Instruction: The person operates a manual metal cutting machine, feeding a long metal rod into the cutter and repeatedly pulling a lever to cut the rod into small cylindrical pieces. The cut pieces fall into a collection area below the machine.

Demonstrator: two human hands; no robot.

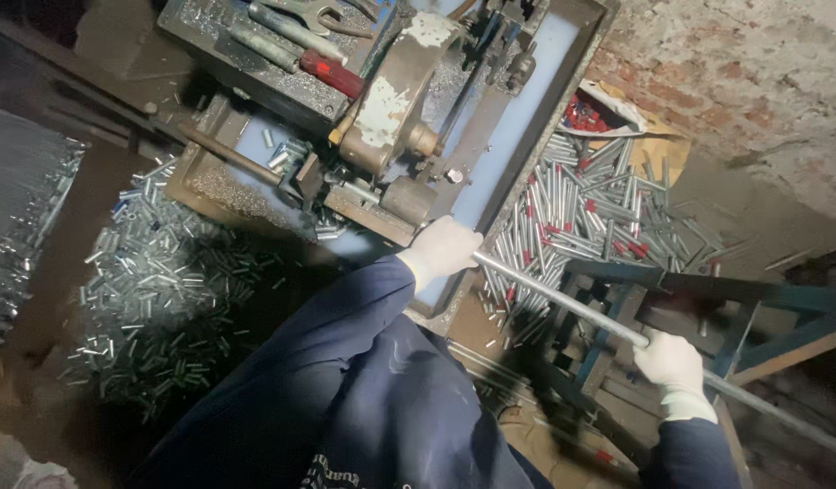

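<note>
A long thin metal tube (563, 299) runs from the lower right up toward a worn cutting machine (409, 100). My left hand (443, 251), in a white glove, grips the tube's end right at the edge of the machine's tray (563, 63). Farther back along the tube, above a blue metal frame (707, 290), my right hand (673, 362), also in a white glove, is closed around it. Both arms wear dark blue sleeves.
Heaps of short cut tube pieces lie left of the machine (155, 290) and to its right (590, 208), some of these with red caps. A red-handled tool (332, 72) and wrenches rest on the machine top. A brick wall (735, 81) stands at the upper right.
</note>
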